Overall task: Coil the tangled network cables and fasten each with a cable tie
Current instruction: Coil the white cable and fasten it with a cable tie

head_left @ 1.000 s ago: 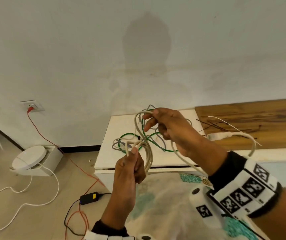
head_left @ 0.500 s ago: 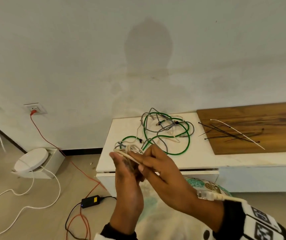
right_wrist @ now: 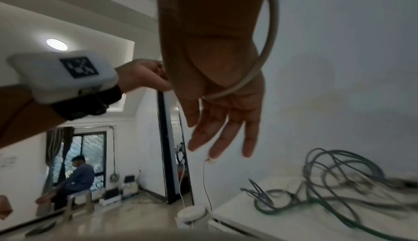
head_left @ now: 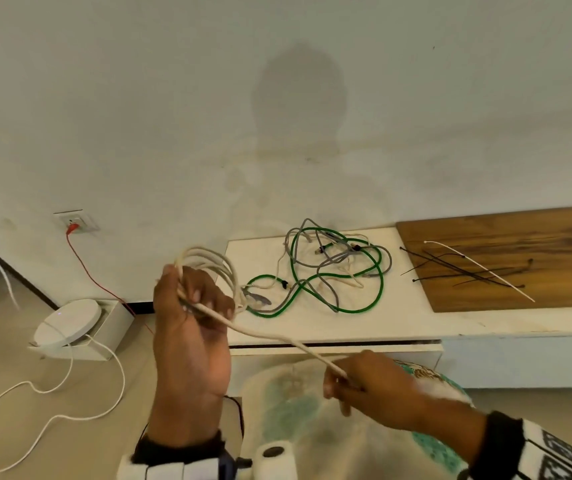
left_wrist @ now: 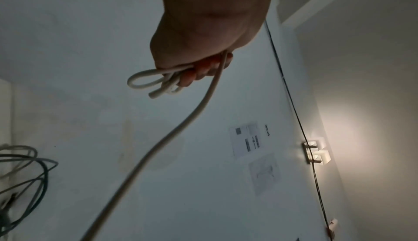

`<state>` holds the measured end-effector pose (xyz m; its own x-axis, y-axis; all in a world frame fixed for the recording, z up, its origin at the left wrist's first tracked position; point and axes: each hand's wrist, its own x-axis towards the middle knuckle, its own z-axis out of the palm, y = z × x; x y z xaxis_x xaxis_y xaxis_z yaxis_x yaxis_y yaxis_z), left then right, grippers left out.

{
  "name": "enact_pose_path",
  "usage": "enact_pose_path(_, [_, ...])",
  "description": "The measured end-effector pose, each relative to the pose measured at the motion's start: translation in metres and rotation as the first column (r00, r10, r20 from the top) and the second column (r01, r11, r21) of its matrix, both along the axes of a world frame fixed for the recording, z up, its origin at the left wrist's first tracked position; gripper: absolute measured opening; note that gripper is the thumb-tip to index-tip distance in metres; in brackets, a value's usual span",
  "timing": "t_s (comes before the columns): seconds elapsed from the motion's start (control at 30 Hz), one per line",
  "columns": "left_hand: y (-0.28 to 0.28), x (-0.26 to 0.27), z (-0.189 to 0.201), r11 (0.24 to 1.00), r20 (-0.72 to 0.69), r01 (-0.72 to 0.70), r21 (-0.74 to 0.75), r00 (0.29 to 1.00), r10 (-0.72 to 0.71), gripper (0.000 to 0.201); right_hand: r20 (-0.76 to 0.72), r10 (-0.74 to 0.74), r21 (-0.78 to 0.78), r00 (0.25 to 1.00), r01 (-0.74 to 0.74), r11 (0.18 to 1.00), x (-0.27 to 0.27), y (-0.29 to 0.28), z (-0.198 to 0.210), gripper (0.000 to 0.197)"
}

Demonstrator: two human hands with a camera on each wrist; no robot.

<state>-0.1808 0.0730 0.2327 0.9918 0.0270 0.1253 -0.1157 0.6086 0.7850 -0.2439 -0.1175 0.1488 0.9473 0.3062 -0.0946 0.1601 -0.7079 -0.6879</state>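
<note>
Left grip [head_left: 191, 327] clutching coiled beige cable [head_left: 208, 268], right grip [head_left: 374, 382] pinching its tail, white table [head_left: 346, 320], plain wall [head_left: 277, 98].

You hold a cream cable [head_left: 270, 336] with a smooth, matt plastic jacket, while the green cable [head_left: 378, 271] on the desk [head_left: 346, 323] shows a glossier sheath. The desk top looks smooth, matt white, and the board [head_left: 519, 258] beside it is grained brown wood carrying thin plastic cable ties [head_left: 468, 268].
</note>
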Motion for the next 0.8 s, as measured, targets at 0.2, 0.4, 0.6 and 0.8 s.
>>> enact_pose_path(0.2, [0.011, 0.006, -0.001, 0.962, 0.007, 0.179, -0.204, 0.983, -0.181, 0.050, 0.260, 0.086, 0.214, 0.962, -0.144, 0.966, 0.001, -0.027, -0.003, 0.024])
enact_pose_path(0.4, [0.017, 0.007, 0.000, 0.711, 0.168, 0.637, -0.298, 0.768, -0.617, 0.045, -0.165, 0.149, 0.480, 0.975, -0.052, 0.876, 0.025, -0.043, -0.004, 0.033])
enact_pose_path(0.6, [0.008, -0.010, -0.010, 0.806, -0.139, 0.519, 0.285, 0.854, -0.501, 0.044, 0.207, -0.208, -0.298, 0.956, 0.264, 0.917, 0.054, -0.050, 0.027, 0.067])
enact_pose_path(0.8, [-0.017, -0.026, -0.014, 0.644, -0.158, 0.367, 0.671, 0.919, -0.360, 0.051, 0.281, -0.407, -0.062, 0.869, 0.439, 0.896, 0.063, -0.026, 0.050, 0.054])
